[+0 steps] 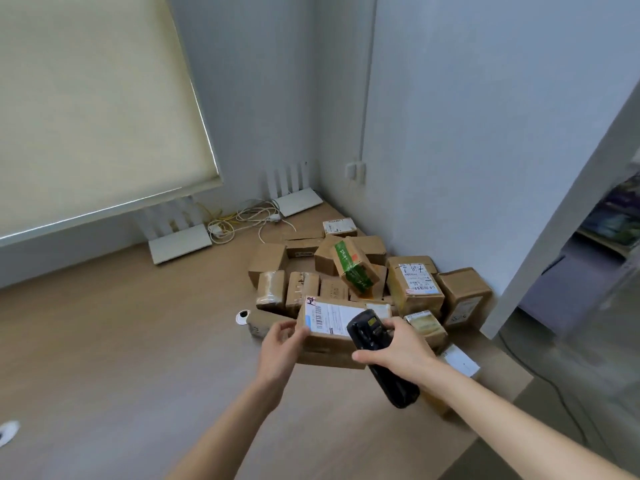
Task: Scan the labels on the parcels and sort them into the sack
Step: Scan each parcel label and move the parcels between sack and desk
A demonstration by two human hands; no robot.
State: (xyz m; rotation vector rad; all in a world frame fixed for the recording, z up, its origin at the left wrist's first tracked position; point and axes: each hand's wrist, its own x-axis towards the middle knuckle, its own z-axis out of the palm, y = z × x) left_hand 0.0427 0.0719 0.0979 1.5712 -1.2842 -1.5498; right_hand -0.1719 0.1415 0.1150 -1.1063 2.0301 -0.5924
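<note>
A pale wooden surface (104,341) runs into a corner of grey walls, under a cream roller blind (86,98). The left hand (282,344) pinches the left edge of a cardboard parcel (329,344); its white shipping label (329,317) shows a barcode and red handwriting (too blurred to read). The right hand (394,348) grips a black handheld scanner (377,355), which covers the right part of the label. Behind, a heap of parcels (346,268) lies in the corner, one with green tape (353,268). Two white routers (180,240) and tangled cables (242,216) lie by the wall.
</note>
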